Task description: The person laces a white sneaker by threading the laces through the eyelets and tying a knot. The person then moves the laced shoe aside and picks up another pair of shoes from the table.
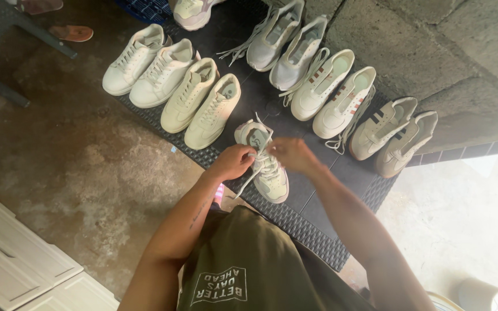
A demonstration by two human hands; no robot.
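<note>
A single white sneaker (267, 173) with pale pink trim lies on a black rubber mat (312, 222), its toe toward me. My left hand (234, 161) pinches its white lace on the left side of the shoe. My right hand (291, 154) grips the lace on the right side, just above the tongue. Both hands hover over the laced upper. A loose lace end trails down toward the mat's near edge.
Several pairs of white and cream sneakers (200, 103) stand in rows on the mat. A grey block wall (433, 52) rises at the right. White panelled boards (12, 259) lie at lower left, sandals (71, 33) at top left, a pale round container (485, 296) at bottom right.
</note>
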